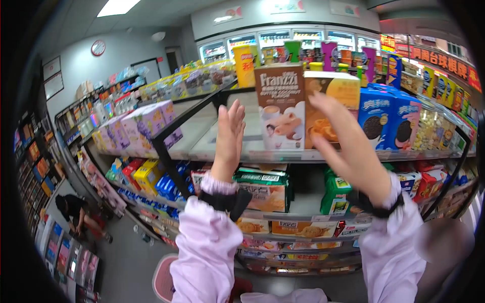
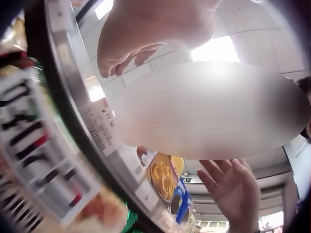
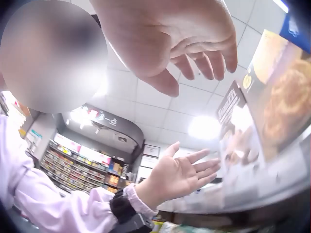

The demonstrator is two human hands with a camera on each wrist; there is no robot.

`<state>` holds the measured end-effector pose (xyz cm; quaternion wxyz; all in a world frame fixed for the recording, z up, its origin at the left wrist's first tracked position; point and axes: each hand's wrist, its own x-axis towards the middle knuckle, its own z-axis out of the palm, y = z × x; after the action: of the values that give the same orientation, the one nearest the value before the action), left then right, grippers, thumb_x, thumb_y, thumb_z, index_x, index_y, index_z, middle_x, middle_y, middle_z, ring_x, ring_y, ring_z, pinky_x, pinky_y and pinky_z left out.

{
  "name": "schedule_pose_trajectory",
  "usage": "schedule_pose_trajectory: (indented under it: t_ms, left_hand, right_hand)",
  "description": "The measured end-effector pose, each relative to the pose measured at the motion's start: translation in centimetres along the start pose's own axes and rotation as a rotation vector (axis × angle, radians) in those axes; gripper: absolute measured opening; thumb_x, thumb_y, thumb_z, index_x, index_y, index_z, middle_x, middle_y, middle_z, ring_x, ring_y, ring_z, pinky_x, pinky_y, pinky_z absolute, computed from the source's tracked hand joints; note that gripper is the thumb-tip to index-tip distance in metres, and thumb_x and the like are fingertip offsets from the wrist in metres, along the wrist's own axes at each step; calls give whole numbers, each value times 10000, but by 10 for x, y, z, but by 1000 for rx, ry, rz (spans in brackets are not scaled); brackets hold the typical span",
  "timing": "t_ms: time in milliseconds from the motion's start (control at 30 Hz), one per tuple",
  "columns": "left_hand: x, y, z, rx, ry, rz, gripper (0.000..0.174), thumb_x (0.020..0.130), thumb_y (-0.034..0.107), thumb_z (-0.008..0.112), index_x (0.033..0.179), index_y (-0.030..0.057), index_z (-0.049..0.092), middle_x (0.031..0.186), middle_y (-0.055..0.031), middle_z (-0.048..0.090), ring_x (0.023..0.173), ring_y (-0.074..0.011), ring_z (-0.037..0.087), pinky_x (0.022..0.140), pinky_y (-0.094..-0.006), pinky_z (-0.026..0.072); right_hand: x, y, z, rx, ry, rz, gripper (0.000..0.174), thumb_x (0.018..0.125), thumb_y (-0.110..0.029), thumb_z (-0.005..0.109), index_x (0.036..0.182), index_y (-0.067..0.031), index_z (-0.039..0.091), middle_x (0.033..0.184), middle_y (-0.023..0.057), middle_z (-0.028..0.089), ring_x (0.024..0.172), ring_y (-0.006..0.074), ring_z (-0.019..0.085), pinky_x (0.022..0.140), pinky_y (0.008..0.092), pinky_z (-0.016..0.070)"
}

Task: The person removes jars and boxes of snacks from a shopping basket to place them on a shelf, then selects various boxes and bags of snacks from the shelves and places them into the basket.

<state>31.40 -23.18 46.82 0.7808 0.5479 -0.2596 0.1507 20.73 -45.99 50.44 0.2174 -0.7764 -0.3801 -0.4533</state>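
On the top shelf (image 1: 202,144) stands a brown Franzzi cookie box (image 1: 280,113), upright. Right beside it is an orange and white cookie box (image 1: 341,91), partly covered by my right hand. My left hand (image 1: 230,139) is raised to the left of the brown box, apart from it, fingers straight and palm turned inward. My right hand (image 1: 348,146) is in front of the orange box, thumb and fingers spread, holding nothing. In the right wrist view, the left palm (image 3: 177,178) appears bare, facing the right hand (image 3: 180,43).
Blue Oreo boxes (image 1: 374,118) stand to the right, purple boxes (image 1: 146,123) to the left. A black shelf frame (image 1: 166,156) runs by the left arm. Green snack packs (image 1: 262,189) fill the shelf below. A person (image 1: 83,214) sits at far left; a pink basket (image 1: 164,278) is below.
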Motion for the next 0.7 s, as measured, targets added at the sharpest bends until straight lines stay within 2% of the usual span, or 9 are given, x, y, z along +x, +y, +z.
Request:
schedule_pose_trajectory:
  t_ms: [67, 133, 233, 333, 367, 467, 533, 700]
  left_hand:
    - [-61, -8, -16, 40, 43, 136, 725, 912, 555, 184, 1364, -7, 259, 1381, -187, 325, 1313, -257, 258, 1086, -366, 144]
    - [-127, -28, -37, 64, 35, 170, 671, 932, 505, 172, 1332, -11, 328, 1309, -172, 430, 1251, -249, 370, 1058, -375, 232]
    - [-229, -64, -68, 103, 116, -60, 609, 957, 434, 186, 1289, -36, 385, 1244, -162, 489, 1149, -252, 472, 979, -353, 347]
    - [-318, -97, -98, 135, 258, -452, 518, 967, 363, 284, 1242, -49, 433, 1150, -146, 553, 997, -203, 556, 881, -314, 422]
    - [-347, -104, -106, 125, 352, -573, 464, 964, 317, 337, 1206, -60, 459, 1086, -138, 582, 939, -177, 570, 847, -296, 442]
    - [-429, -115, -137, 242, 520, -739, 386, 963, 249, 358, 1169, -53, 482, 1052, -154, 590, 903, -181, 591, 833, -288, 472]
    - [-471, -111, -155, 242, 697, -835, 374, 960, 241, 356, 1156, -48, 491, 1038, -151, 597, 890, -190, 600, 815, -290, 485]
    - [-534, -92, -200, 202, 971, -935, 346, 949, 216, 363, 1148, -33, 497, 1018, -154, 608, 864, -207, 618, 777, -297, 506]
  right_hand:
    - [-46, -21, 5, 122, -159, 50, 499, 762, -61, 589, 1229, -1, 422, 1279, 212, 419, 1187, 362, 407, 993, 401, 325]
    - [-93, -35, 18, 288, -357, 116, 497, 753, -98, 616, 1212, -12, 444, 1297, 204, 402, 1173, 359, 422, 984, 406, 339]
    - [-166, -48, 62, 636, -571, 332, 439, 773, -120, 622, 1182, -41, 482, 1276, 178, 427, 1149, 341, 447, 947, 386, 372]
    - [-241, -62, 124, 853, -714, 549, 345, 789, -130, 607, 1116, -46, 535, 1220, 167, 483, 1122, 326, 473, 934, 373, 384]
    - [-257, -68, 141, 872, -745, 556, 327, 791, -127, 601, 1101, -43, 542, 1204, 168, 495, 1116, 326, 478, 933, 373, 385]
    - [-295, -92, 180, 908, -851, 515, 282, 791, -115, 588, 1060, -35, 561, 1158, 162, 525, 1088, 323, 494, 916, 369, 398]
    - [-309, -105, 203, 935, -934, 464, 272, 790, -113, 587, 1049, -34, 566, 1147, 158, 531, 1076, 321, 500, 906, 366, 405]
    - [-311, -152, 249, 953, -1059, 389, 254, 796, -132, 571, 1031, -36, 566, 1110, 144, 547, 1011, 324, 532, 861, 373, 434]
